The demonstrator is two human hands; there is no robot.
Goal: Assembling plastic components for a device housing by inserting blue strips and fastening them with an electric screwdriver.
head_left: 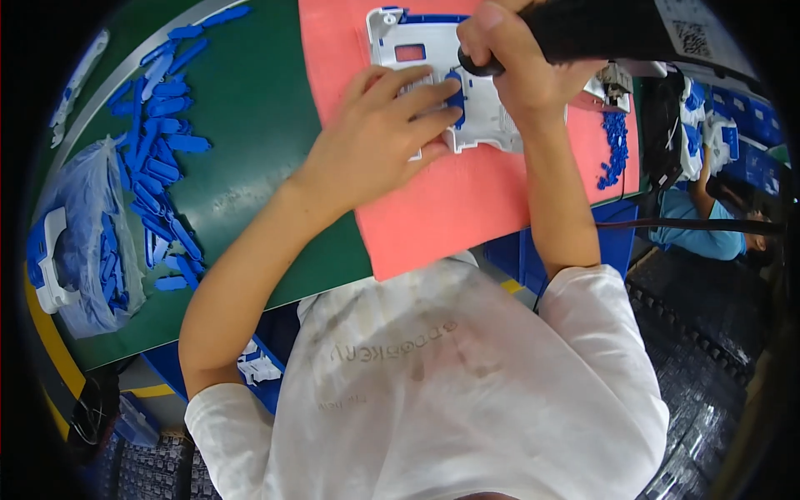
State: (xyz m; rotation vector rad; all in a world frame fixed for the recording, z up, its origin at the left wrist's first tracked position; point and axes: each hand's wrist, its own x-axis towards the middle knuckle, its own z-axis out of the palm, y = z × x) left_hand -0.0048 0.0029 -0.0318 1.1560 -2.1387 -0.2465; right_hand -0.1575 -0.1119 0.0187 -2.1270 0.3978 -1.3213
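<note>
A white plastic housing with a blue edge strip lies on the pink mat. My left hand rests over its left part, fingers stretched and spread. Those fingertips touch a narrow blue plastic piece on the housing; the thumb is mostly hidden near the lower edge. My right hand is closed around a black electric screwdriver. From its dark nose a thin bit points toward the housing, close beside the blue piece and my left fingertips. Whether the bit touches a screw cannot be made out.
Several blue plastic strips are scattered on the green table at left, beside a clear plastic bag. Small blue parts and a metal device sit at the mat's right. A co-worker is at far right.
</note>
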